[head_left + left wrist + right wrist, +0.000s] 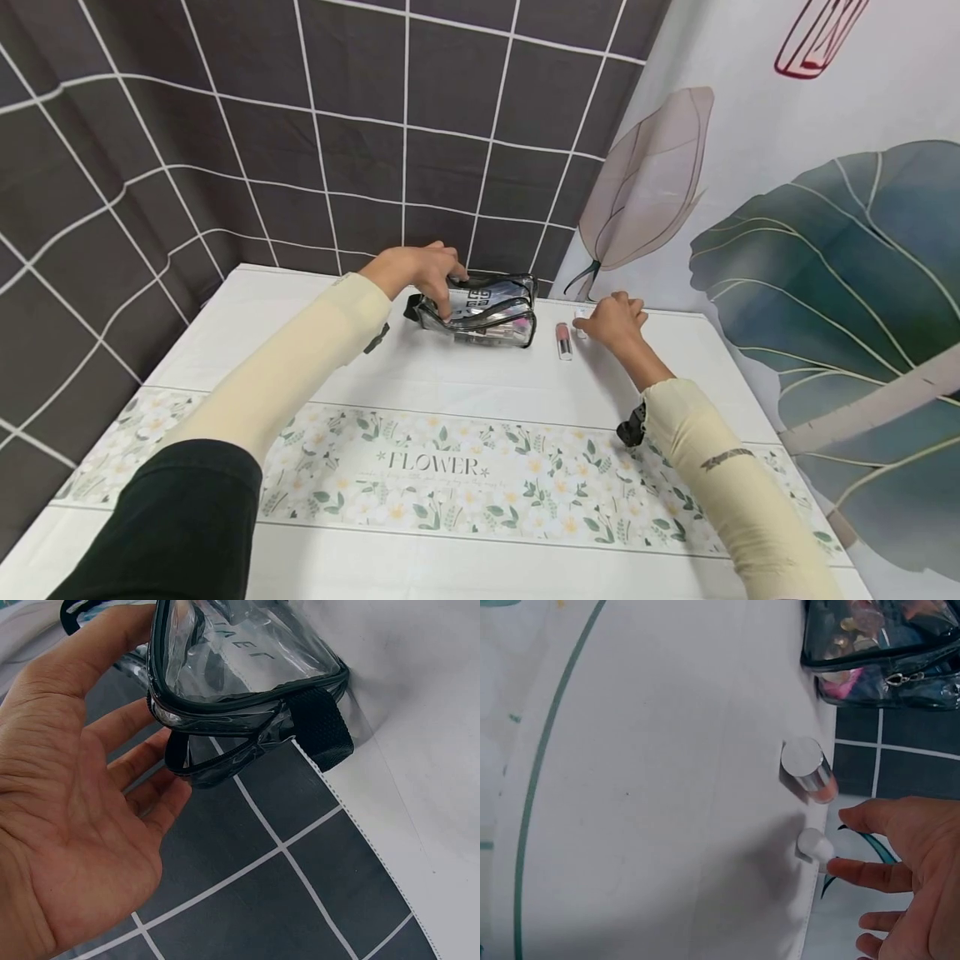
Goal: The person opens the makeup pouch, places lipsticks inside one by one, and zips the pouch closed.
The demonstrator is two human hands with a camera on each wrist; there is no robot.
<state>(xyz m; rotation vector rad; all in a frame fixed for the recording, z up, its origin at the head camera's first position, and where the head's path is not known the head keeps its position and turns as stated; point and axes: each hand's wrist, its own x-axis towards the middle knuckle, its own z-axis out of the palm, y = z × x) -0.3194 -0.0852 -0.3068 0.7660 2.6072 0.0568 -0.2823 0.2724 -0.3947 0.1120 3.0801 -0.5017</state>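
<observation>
Pouch [487, 310] of clear plastic edged in black piping lies near the back of the white tabletop [360, 358], a dark squared emblem [478, 297] on its front and small colored items visible inside. The left hand [423, 271] grips its left end, thumb over the front and fingers behind. Just to the pouch's right lies a glossy tube [564, 342], pinkish at the far end and silver at the near one. Beside it, a small white item [580, 315] sits by the right hand [615, 321], whose thumb and fingers are apart; I cannot tell whether they touch it.

The left wrist view adds a black webbing loop [322, 729] on the pouch's end, hard to make out from the head. The right wrist view shows a metal zipper pull [904, 677], the tube's round silver end, and the white item's rounded tip, whose lower part is hidden from the head by the hand.
</observation>
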